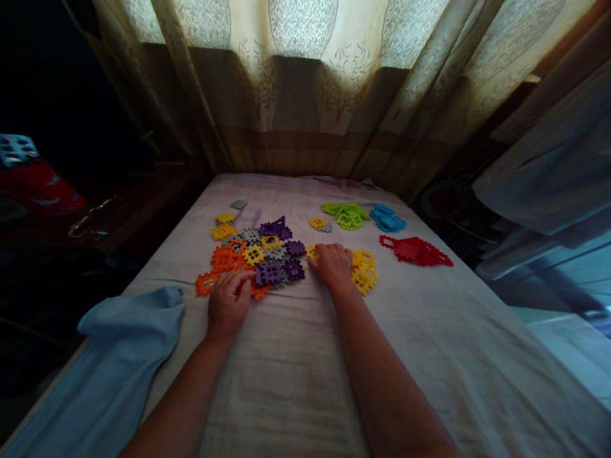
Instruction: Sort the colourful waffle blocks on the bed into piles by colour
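Interlocking plastic tiles with toothed edges lie on the bed in loose colour groups. My left hand rests at the near side of the mixed pile, its fingertips touching orange tiles beside a purple tile. Its thumb is apart from the fingers, with nothing visibly held. My right hand has its fingers closed over a yellow tile at the pile's right side. More yellow tiles lie just right of that hand, partly hidden by it. Grey tiles show between the purple and orange ones.
Green tiles, blue tiles and red tiles form separate groups to the right. A lone grey tile lies at the back left. Blue cloth hangs over the left edge of the bed. Curtains hang behind.
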Demonstrator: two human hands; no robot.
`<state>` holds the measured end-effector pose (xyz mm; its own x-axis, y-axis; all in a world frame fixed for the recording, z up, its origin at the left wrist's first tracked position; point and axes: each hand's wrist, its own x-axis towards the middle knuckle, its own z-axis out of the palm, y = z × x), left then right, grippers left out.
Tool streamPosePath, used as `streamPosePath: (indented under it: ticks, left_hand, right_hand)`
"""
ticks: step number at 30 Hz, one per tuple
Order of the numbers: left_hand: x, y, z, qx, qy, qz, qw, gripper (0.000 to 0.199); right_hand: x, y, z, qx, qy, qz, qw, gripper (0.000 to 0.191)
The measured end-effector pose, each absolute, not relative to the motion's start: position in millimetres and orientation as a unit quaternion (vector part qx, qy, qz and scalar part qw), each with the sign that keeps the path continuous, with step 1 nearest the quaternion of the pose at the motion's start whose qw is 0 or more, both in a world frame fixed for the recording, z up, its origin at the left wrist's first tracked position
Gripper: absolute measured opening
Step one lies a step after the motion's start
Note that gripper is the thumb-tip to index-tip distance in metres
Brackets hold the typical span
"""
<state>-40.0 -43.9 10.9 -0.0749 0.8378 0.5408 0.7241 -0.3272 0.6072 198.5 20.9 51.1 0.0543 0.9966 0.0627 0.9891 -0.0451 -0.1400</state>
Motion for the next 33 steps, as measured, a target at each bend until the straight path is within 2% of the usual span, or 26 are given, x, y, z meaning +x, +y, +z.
streamPosePath:
  ticks: [8, 19, 23, 27, 33]
  left_hand:
    - [-41, -43, 10, 0.675, 0.585, 0.444, 0.069, 0.026]
    - [-41, -44, 13, 0.675, 0.587, 0.442, 0.068, 0.027]
    - [-40, -44, 14, 0.67, 0.589, 0.445, 0.07, 0.026]
    - [-40, -44, 13, 0.671, 0.588, 0.446, 0.074, 0.026]
    - [-40, -45, 8, 0.662, 0.585, 0.463, 0.07, 0.025]
  right_hand:
    - [254, 17, 81, -0.809, -0.58, 0.018, 0.095, 0.049]
    - [287, 14, 82, -0.869, -0.48, 0.109, 0.06, 0.047]
    - [284, 12, 87, -0.866, -0.485, 0.111, 0.052, 0.048]
    - [271, 17, 92, -0.838, -0.535, 0.053, 0.087, 0.047]
    - [239, 67, 83, -0.782, -0.619, 0.026, 0.076, 0.045]
